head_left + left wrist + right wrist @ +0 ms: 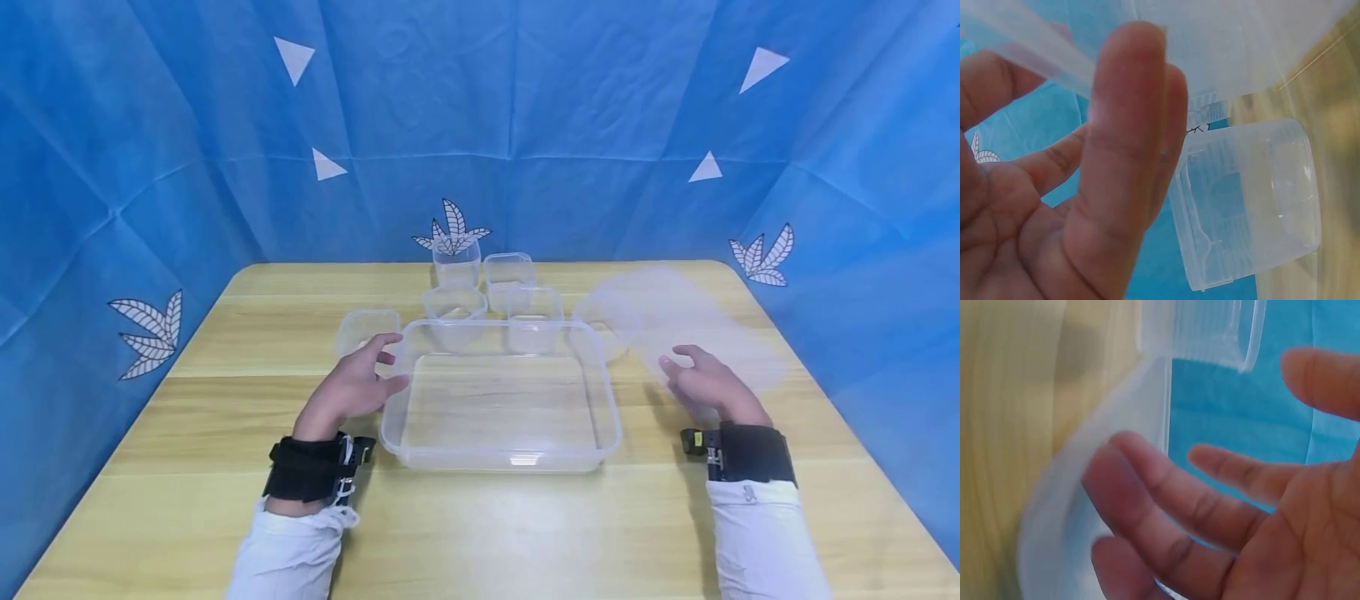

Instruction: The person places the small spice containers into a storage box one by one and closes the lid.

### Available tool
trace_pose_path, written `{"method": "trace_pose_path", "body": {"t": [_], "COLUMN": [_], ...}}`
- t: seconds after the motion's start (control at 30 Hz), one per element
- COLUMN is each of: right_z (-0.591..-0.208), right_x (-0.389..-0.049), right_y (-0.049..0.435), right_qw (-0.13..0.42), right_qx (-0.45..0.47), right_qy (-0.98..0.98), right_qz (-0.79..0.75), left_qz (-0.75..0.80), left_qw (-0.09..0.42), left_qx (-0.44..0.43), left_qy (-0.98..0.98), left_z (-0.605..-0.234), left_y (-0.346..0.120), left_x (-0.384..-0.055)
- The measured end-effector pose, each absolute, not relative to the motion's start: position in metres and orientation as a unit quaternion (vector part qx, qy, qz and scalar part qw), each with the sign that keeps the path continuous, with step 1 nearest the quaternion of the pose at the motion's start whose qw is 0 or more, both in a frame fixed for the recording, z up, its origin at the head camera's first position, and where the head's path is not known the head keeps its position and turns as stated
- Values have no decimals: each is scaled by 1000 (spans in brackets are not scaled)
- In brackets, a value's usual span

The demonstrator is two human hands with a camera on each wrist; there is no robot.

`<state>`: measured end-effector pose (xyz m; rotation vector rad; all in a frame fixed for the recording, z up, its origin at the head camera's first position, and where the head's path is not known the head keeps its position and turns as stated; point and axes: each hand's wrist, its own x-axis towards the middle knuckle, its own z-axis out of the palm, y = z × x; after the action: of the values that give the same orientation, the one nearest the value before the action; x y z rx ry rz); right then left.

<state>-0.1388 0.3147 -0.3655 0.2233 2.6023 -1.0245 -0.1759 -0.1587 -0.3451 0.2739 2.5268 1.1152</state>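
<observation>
A large clear container (pixel 465 459) is set at the middle of a wooden desk (pixel 525 533), the wood grain seen through its base. Behind it six smaller clear containers (pixel 534 304) are grouped; the nearer ones are partly seen through its wall, and the leftmost is partly covered by the left hand (pixel 356 382). That hand is held at the large container's left rim, its fingers loosely spread; whether the rim is touched cannot be told. The right hand (pixel 708 383) is held with fingers released over pale translucent sheets (pixel 701 312), whose edges are hard to make out. Ribbed walls, lost in the head view, are shown on a small container by each wrist camera.
</observation>
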Motion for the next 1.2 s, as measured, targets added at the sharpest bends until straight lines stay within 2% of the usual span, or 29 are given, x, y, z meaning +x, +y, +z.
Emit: {"method": "trace_pose_path", "body": {"t": [0.17,0.23,0.47,0.57,0.8,1.07,1.2], "right_z": [-367,-368,-371,-369,-371,-379,-385], "right_x": [-143,-145,-154,-160,-171,-179,-179], "right_y": [304,299,286,278,276,282,278], "right_qw": [181,168,21,-12,-22,-65,-61], "right_qx": [48,42,18,9,20,16,11], "right_qy": [893,898,934,931,932,932,929], "right_qz": [-410,-405,-357,-364,-361,-357,-366], "left_qz": [388,391,408,422,452,462,449], "left_qw": [175,175,187,193,199,195,196], "left_qx": [93,87,66,60,68,75,65], "left_qy": [900,899,891,884,867,862,869], "left_z": [-347,-347,-346,-346,-351,-353,-354], "left_y": [-156,-156,-158,-159,-154,-152,-158], "left_x": [-178,-178,-176,-176,-179,-181,-178]}}
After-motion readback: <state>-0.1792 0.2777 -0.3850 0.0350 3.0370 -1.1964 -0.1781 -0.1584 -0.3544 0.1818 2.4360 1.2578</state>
